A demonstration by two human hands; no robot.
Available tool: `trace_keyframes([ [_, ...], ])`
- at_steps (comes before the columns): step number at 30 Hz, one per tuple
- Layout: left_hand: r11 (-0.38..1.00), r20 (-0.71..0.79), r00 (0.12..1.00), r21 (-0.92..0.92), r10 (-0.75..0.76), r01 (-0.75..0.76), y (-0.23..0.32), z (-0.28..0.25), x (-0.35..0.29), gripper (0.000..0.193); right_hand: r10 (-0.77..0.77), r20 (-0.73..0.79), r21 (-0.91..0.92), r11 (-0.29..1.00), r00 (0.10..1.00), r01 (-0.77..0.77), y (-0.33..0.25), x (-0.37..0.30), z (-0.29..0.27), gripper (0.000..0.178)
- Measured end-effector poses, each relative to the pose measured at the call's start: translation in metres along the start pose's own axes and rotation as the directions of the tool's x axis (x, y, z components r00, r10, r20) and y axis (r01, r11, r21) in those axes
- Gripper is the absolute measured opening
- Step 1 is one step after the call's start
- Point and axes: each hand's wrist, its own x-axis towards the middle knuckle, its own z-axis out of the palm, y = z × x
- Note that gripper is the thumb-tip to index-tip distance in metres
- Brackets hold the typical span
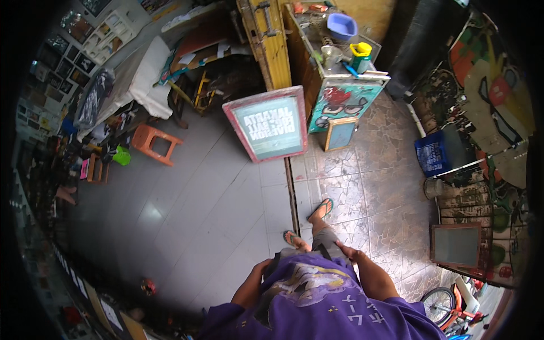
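My right hand (351,251) hangs at my right side against the grey shorts (326,242), its fingers loosely extended and nothing visible in them. My left hand (264,266) is low at my left side, its fingers mostly hidden by the purple shirt (306,292). Ahead of me a printing screen (272,148) with a worn red frame and reversed white lettering leans upright, apart from both hands. To its right a small wooden-framed screen (340,135) leans on a teal painted panel (362,93).
A workbench (309,48) holds a purple basin (341,26) and a yellow-topped bottle (361,51). An orange stool (156,144) stands left. A floor track (292,195) divides grey and patterned tiles. Right are another screen (456,245), a blue bag (432,154) and a bicycle wheel (439,305).
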Motion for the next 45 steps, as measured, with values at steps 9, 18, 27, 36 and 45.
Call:
trace_keyframes([
  [9,0.922,-0.447,0.878,0.386,0.170,0.018,0.023,-0.026,-0.007,0.048,-0.509,-0.247,-0.538,0.780,0.825,0.320,0.059,0.056,-0.036,0.098],
  [18,0.960,-0.506,0.818,0.096,0.274,-0.262,0.065,0.034,0.008,0.030,-0.356,-0.644,-0.379,0.917,0.677,0.123,0.035,-0.012,-0.066,0.060],
  [27,0.929,-0.444,0.819,0.231,0.364,-0.288,0.181,0.118,0.029,0.029,-0.260,-0.737,-0.433,0.890,0.624,-0.140,0.102,-0.032,-0.201,0.046],
  [36,0.898,-0.517,0.734,0.252,0.441,-0.361,0.251,0.163,0.012,0.031,-0.192,-0.803,-0.419,0.855,0.564,-0.306,0.080,-0.083,-0.279,0.068],
  [45,0.914,-0.605,0.694,0.164,0.391,-0.371,0.177,0.120,-0.007,0.031,-0.540,-0.729,-0.627,0.773,0.421,-0.095,0.052,0.043,-0.365,0.033],
])
